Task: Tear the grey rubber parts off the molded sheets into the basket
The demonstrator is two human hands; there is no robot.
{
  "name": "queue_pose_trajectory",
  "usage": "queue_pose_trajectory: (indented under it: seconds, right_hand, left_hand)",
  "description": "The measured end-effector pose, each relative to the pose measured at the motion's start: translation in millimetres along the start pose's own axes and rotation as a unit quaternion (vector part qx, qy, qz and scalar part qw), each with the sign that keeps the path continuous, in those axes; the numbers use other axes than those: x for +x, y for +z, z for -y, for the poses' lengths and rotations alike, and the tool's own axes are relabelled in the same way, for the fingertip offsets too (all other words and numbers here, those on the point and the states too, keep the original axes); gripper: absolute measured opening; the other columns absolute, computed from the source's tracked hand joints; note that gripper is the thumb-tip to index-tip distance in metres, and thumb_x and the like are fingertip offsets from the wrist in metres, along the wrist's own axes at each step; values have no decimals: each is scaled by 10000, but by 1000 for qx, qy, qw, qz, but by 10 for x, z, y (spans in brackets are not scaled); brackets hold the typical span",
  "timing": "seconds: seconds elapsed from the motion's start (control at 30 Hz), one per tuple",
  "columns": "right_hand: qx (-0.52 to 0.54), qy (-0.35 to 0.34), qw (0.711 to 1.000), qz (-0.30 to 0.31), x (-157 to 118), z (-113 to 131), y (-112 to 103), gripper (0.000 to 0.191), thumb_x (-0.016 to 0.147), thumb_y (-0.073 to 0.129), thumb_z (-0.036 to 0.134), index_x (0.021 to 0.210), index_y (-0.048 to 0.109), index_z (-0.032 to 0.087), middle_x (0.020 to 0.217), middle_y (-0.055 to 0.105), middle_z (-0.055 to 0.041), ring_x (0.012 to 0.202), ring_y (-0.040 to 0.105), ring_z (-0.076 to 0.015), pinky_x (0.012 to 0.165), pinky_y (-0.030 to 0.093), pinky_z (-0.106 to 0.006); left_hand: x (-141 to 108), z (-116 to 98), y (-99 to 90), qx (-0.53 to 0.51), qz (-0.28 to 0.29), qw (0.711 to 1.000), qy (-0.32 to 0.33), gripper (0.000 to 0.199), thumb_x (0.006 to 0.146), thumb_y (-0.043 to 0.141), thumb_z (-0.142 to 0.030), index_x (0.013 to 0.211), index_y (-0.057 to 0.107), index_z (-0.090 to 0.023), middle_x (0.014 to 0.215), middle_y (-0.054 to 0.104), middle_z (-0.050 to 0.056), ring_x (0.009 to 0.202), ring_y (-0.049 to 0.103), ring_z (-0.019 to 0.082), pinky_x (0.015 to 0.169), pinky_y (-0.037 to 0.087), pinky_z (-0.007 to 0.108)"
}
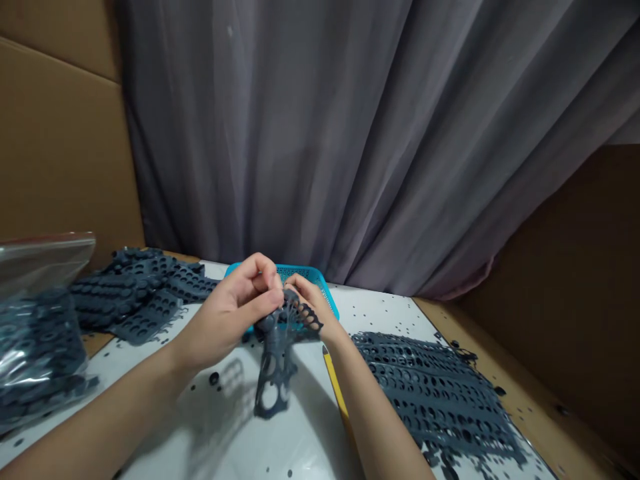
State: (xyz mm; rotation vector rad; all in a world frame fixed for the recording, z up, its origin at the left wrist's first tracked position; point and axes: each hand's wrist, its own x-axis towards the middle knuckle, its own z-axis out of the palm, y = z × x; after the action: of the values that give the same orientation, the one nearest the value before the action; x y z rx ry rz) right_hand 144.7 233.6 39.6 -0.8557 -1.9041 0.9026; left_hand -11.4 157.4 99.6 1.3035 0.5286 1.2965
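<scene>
My left hand [233,312] and my right hand [311,308] meet above the white table, pinching a dark grey perforated rubber strip [273,383]. Its lower end hangs down with round holes showing, and its upper part is partly hidden by my fingers. Just behind my hands stands a blue plastic basket [305,275], whose contents I cannot see. A yellow pencil [334,383] lies beside my right forearm. A small dark rubber disc [214,379] lies on the table below my left wrist.
A stack of holed grey rubber sheets [433,393] lies on the right, and another [135,293] on the left. A clear zip bag of dark rubber pieces [40,340] sits at far left. Small discs dot the white tabletop [310,447]. Cardboard panels and a grey curtain [320,133] stand behind.
</scene>
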Motion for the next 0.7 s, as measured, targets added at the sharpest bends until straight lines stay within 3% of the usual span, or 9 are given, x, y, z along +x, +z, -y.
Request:
queue_pose_trajectory:
  seconds: [0.07,0.13,0.27,0.33,0.4,0.47,0.57,0.7]
  right_hand:
    - [-101,27,994,-28,17,-256,-51,139,811,496,322,772,529,192,712,509,-4,706,469,-164,706,388,-307]
    - [-134,53,988,-57,13,-460,-104,104,762,545,236,853,572,194,851,557,-47,858,485,-213,816,361,-373]
    - [-165,81,979,-84,18,-514,-249,376,669,640,190,1038,575,218,1141,524,-107,1135,395,-293,942,277,-453]
    - [-153,73,982,-86,9,-312,-337,335,724,597,232,1053,546,200,1130,536,-106,1121,434,-260,929,317,-407]
    - [-127,42,987,-90,-47,19,-409,206,842,453,314,995,517,192,996,576,-68,963,525,-192,829,392,-328]
    - [-92,-45,989,-109,-158,401,-439,221,879,396,381,814,484,189,767,541,-15,743,524,-152,688,401,-278]
    - [-234,-109,965,-49,-342,842,-395,289,797,562,420,679,436,188,621,460,37,598,435,-113,612,325,-256]
    - [-354,-73,932,-13,-441,985,-293,326,811,559,438,667,410,186,598,471,45,574,405,-106,617,273,-266]
  left_hand:
    - [24,0,-29,62,-14,995,-75,143,834,554,-326,797,496,-200,676,494,-39,546,397,67,499,330,163]
    - [49,3,-48,72,-18,988,-135,166,848,504,-369,857,525,-205,704,526,-25,561,437,79,508,343,176]
    - [55,-9,-50,102,8,985,-137,179,799,544,-228,978,535,-219,785,598,-2,718,548,129,628,402,215]
    - [42,-23,-44,143,8,982,-119,252,765,576,-164,1005,530,-230,819,614,-7,771,556,129,677,403,215]
    - [28,-40,-39,179,-7,978,-111,268,769,583,-162,1016,520,-245,799,613,-23,766,549,117,678,398,207]
    - [18,-56,-35,203,-15,974,-102,250,794,572,-195,1026,504,-256,763,617,-36,743,540,110,666,395,203]
    - [7,-71,-31,213,-9,973,-92,247,816,561,-240,1048,477,-260,773,640,-32,759,542,114,690,401,214]
    - [-8,-68,-13,218,-6,972,-81,235,822,554,-253,1041,468,-238,788,651,-17,771,550,121,718,411,229]
